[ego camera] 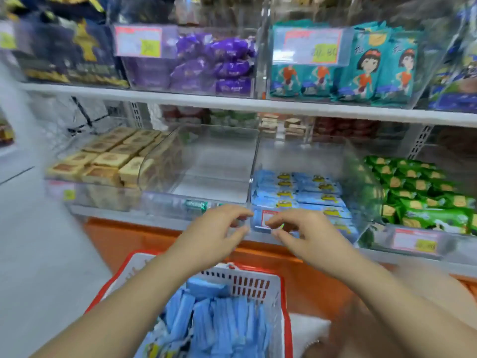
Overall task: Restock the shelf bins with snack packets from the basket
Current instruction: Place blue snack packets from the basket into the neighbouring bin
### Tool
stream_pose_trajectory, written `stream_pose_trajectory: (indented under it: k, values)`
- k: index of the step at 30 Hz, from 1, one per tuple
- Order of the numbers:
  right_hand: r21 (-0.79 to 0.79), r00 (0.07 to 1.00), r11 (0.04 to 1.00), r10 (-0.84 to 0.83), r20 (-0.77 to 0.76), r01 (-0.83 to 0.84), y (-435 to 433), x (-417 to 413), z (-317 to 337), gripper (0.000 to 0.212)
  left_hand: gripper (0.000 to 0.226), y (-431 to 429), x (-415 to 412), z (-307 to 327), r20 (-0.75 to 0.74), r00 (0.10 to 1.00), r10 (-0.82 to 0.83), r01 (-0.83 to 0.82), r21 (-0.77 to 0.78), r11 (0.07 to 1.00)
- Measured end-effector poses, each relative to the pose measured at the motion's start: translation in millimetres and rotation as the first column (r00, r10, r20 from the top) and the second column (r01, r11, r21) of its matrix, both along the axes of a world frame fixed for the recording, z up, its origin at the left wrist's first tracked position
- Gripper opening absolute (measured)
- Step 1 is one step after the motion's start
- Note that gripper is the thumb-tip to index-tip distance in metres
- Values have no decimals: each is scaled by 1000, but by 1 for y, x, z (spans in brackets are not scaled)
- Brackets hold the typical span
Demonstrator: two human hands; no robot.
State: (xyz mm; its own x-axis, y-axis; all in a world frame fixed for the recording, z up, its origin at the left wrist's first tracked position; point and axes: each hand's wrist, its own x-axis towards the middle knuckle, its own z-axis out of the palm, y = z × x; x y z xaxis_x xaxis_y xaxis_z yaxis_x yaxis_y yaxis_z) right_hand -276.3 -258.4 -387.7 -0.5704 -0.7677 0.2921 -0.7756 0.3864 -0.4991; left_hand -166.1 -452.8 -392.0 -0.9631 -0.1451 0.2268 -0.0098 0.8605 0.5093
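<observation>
Curling halfway, thumbs apart beneath them, your fingers (pixel 233 212) hover close together at the front lip of the blue bin (pixel 296 156). Your left hand (pixel 214 228) shows nothing in it, and blur hides whether your right hand (pixel 303 232) pinches anything. That bin, third of four in the lower row, holds two columns of shelved packets (pixel 296 188); below your two forearms, one red-rimmed basket (pixel 258 282) holds the loose blue packets (pixel 219 324).

Blue snack packets (pixel 214 321) stand heaped in the red-and-white basket (pixel 258 285) below the left grip (pixel 219 228). More blue packets (pixel 299 192) lie flat, seemingly stacked, in the clear bin (pixel 309 153) just beyond the right grip (pixel 304 233).
</observation>
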Motion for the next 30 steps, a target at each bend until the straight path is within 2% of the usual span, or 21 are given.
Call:
stream_pose_trajectory:
  k: [4,8,11,14,16,18,21,26,30]
  values:
    - [149,985,983,90,145,-111,-15,42,-67,22,33,-18,72,-68,152,979,134,-152,111,982]
    - [415,970,885,137,199,-210,-36,54,-136,24,35,-30,106,-147,360,904,232,-280,89,956]
    - [579,958,770,148,244,-267,-40,48,-171,30,35,-35,122,-196,520,825,218,-279,40,959]
    - [699,948,650,117,295,-298,-40,39,-194,35,28,-28,132,-233,679,719,149,-193,-11,981]
    - [737,937,597,83,338,-319,-40,38,-203,39,27,-20,136,-251,751,649,123,-168,-16,986]
    - [756,929,563,62,364,-334,-40,40,-210,43,38,-11,139,-265,789,605,107,-188,12,982]
    - [770,925,542,37,379,-337,-42,45,-217,49,52,1,141,-281,784,611,107,-244,58,968]
    - [749,905,558,11,425,-358,-36,52,-218,52,73,18,150,-298,785,594,177,-330,37,943]
    - [736,904,580,1,428,-349,-33,52,-213,52,65,26,146,-298,781,591,202,-293,-25,956]
